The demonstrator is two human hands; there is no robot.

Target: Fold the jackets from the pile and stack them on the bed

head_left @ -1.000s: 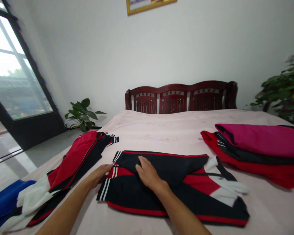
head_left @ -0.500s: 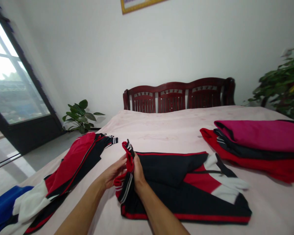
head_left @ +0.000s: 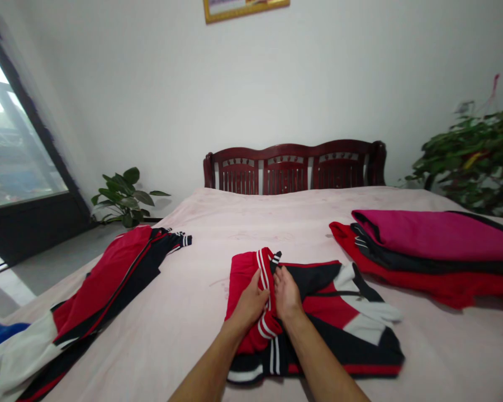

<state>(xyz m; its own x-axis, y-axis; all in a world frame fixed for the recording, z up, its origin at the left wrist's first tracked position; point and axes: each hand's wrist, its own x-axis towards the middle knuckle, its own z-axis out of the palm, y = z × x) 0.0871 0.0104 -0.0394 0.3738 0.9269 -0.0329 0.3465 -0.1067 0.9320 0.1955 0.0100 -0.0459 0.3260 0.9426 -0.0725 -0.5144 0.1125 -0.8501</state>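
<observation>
A navy, red and white tracksuit jacket lies partly folded on the bed in front of me. Its lower end is turned over toward the middle, showing red cloth and white-striped ribbing. My left hand has its fingers closed on the striped ribbed edge. Close on the other side of that edge, my right hand grips the dark cloth, its fingertips partly sunk in the folds. Thumb and palm of the right hand are hidden.
On the right, a stack of folded clothes has a magenta garment above dark and red ones. Another red, navy and white jacket lies at left by blue cloth. Behind stand a wooden headboard and plants.
Both hands have moved right along with the jacket's ribbed end, which was bunched upright and now lies folded over the body. The camera view has shifted slightly.
</observation>
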